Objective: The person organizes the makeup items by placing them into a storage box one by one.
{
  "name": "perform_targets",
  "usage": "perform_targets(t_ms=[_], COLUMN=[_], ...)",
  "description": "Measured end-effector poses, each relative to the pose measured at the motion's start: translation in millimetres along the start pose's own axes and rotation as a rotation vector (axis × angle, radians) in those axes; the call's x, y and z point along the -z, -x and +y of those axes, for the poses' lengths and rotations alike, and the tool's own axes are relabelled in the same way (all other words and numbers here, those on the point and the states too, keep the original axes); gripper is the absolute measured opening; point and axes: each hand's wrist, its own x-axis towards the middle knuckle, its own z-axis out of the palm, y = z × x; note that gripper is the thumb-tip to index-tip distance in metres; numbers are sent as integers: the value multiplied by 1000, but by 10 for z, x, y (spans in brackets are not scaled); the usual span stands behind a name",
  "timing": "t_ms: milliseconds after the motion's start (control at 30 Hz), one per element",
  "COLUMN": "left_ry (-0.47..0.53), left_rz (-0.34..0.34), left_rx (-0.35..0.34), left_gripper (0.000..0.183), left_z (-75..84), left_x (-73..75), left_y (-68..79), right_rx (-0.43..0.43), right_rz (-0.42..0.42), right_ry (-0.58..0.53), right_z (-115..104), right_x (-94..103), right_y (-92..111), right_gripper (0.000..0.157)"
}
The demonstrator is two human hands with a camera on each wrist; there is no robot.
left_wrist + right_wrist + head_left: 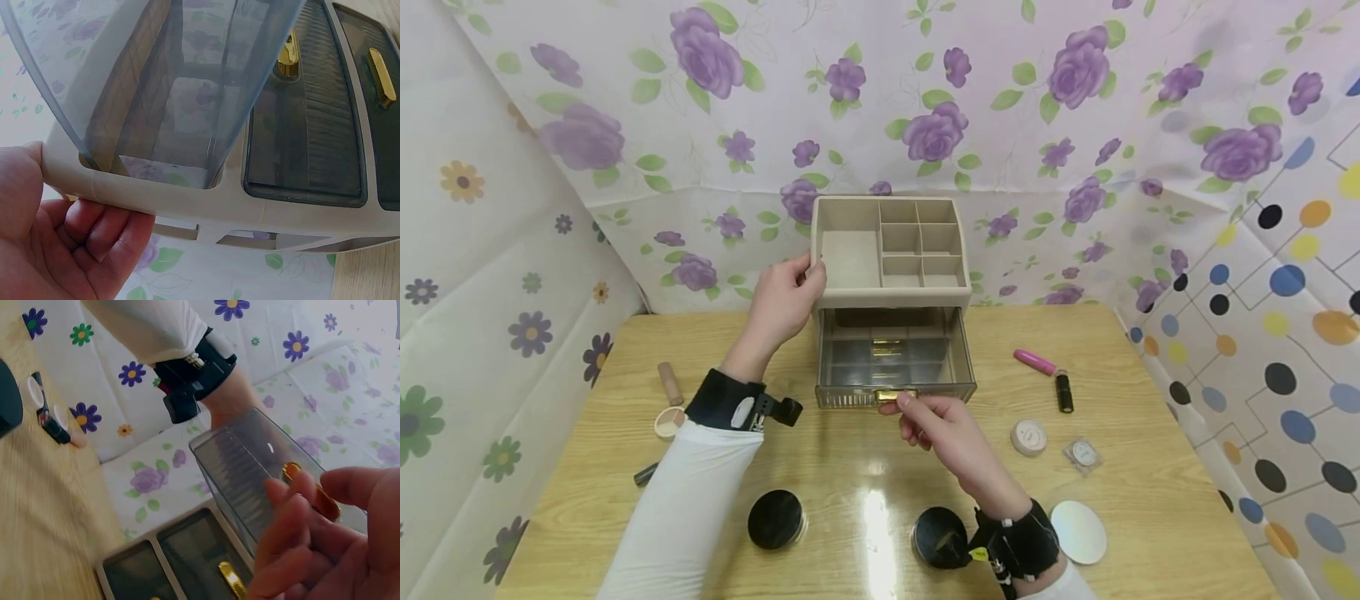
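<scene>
Black-lidded, a round jar (775, 518) sits low on the wood-grain desk (842, 467), another jar (936, 533) right of it — just beside the right wrist strap (1024, 542), whose yellow tag (978, 553) bears print too small to read. Past a stretch of glare-lit wood, the right hand (951, 429), reaching in from the lower right, pinches the gold handle (897, 397) of a pulled-out smoky drawer (842, 397). Well to its right lie a pale pot (1028, 437), its lid marking illegible, and, farther back, a pink tube (1034, 361). At the desk's far middle stands the beige organizer (891, 297), desk showing on both sides; the left hand (782, 296) grips its left edge — fingers curled round underneath. Flowered cloth (715, 225) hangs behind.
</scene>
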Motion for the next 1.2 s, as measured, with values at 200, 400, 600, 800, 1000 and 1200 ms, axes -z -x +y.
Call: perform_targets(t_ms=[200,400,600,800,1000,1200], left_ry=[11,45,82,86,99,129], left_rz=[-6,-12,-34,-60,-79,-102], left_rx=[3,11,23,40,47,63], left_gripper=[47,47,47,49,50,52], left_z=[3,0,-13,-3,1,-8], left_x=[19,29,20,7,14,36], left_y=[9,18,11,2,-4,1], right_rx=[5,10,-18,-15,-82,-120], right_rz=[-112,-215,-264,-333,-356,-324], right_ry=[141,293,418,502,546,520], right_z=[-14,-21,-30,-41,-61,-5], right_x=[153,404,711,981,1190,1426], right_y=[64,140,174,182,187,142], right_gripper=[30,29,31,34,35,40])
